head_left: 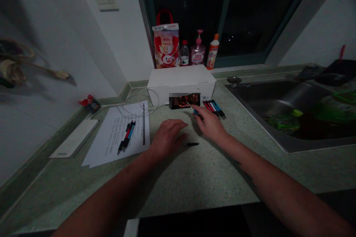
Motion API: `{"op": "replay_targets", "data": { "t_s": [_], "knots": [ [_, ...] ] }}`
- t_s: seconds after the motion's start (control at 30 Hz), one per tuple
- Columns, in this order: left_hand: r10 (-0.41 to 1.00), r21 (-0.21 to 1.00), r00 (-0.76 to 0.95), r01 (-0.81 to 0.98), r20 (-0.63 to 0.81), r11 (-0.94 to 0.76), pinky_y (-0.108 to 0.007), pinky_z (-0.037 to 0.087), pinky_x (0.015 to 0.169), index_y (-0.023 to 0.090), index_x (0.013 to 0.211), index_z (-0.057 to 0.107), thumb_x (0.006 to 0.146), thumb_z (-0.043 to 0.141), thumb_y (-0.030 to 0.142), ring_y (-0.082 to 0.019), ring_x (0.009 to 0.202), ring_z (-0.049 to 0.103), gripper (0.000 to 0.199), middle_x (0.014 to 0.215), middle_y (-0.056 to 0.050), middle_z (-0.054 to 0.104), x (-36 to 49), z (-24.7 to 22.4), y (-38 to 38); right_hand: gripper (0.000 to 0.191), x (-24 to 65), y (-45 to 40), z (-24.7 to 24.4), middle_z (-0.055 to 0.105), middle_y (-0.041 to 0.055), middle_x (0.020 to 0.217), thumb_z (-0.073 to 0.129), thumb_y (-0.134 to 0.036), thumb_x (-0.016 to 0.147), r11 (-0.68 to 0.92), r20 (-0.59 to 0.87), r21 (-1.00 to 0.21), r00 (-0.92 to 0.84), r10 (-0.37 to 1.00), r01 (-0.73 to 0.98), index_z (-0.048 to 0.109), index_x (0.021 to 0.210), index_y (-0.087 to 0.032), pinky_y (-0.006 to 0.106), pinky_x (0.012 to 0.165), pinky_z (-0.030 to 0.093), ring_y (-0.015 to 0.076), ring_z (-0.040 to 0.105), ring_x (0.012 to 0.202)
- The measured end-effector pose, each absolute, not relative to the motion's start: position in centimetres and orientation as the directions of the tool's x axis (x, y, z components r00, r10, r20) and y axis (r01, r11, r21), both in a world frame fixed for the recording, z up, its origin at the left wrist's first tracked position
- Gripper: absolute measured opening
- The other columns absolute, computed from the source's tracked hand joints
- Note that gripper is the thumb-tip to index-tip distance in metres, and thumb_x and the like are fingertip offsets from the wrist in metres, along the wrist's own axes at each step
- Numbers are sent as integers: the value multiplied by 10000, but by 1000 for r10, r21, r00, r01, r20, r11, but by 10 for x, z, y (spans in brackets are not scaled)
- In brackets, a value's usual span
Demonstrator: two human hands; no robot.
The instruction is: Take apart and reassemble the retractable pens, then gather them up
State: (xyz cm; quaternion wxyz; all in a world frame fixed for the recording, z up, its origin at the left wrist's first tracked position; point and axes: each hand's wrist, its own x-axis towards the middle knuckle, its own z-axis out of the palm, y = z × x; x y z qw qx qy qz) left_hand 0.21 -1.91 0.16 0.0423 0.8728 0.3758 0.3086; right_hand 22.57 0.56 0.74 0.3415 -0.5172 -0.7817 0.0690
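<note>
My right hand [211, 124] is closed round a blue pen [196, 112], with a thin pale end sticking out towards the phone. The fingers hide much of it. My left hand [168, 135] hovers low over the counter, its fingers stretched out and thumb apart, holding nothing I can see. Just right of its thumb lies a short black pen piece [191, 144]. Beyond both hands a phone [185, 101] leans sideways against a white box [180, 76], its screen lit. Several pens [214, 109] in red, white, blue and black lie beside the box, right of the phone.
On the left, more pens [127, 137] rest on printed sheets [111, 129], near a white flat box [75, 139]. A white cable [151, 110] loops to the phone. The sink [257, 126] is at right; bottles [198, 53] and a bag [167, 46] stand behind.
</note>
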Motion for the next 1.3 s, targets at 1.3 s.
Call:
{"op": "replay_targets", "data": {
  "t_s": [1.3],
  "knots": [
    [793,464,364,661,489,-589,-424,538,897,237,1088,763,985,581,203,-241,965,707,212,1020,-48,783,-11,0,-2,380,223,1,11,729,85,1148,539,-111,981,599,383,-292,-483,788,745,686,1301,-254,367,878,532,243,681,1033]
  ]
}}
